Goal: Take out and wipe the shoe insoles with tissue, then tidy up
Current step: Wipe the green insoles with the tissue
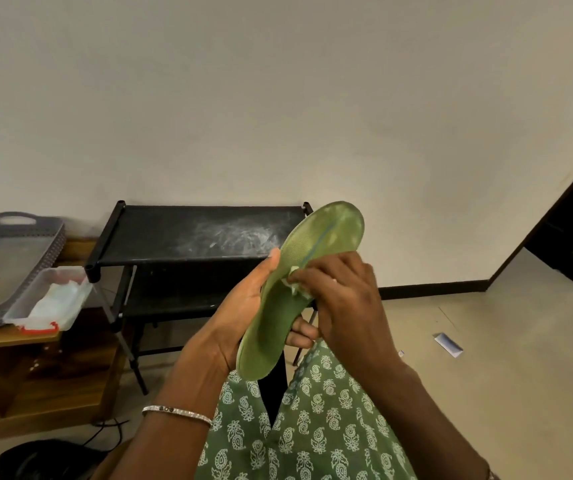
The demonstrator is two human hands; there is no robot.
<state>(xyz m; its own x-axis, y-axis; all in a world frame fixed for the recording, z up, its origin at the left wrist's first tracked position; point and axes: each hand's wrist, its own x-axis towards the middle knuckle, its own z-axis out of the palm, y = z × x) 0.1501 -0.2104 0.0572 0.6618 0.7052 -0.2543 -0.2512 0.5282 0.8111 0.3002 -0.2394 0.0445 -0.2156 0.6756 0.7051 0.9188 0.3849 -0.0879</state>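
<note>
Grips a green insole (288, 306) in the left hand (240, 306), thumb along its left edge, fingers curled round from behind. Holds it in the air above the lap, tilted, toe end up and to the right, heel end low, with pale worn patches near the toe. Pinches a small wad of white tissue (293, 277) in the right hand (344, 296) and presses it against the middle of the insole. Wears a thin silver bracelet (177, 412) on the left wrist and green printed clothing (313, 438) over the knees. Faces a black rack (174, 233) against the wall, its top shelf smeared with white dust toward the right side. Shows, at the left, a wooden desk (8, 339) carrying a grey tray (1, 265) and, at the desk's front right corner, a clear box (66, 320) of white tissue with a red clasp, touching the tray's edge. Shows a scrap of paper (448, 344) on the floor to the right, well apart from the rack.
</note>
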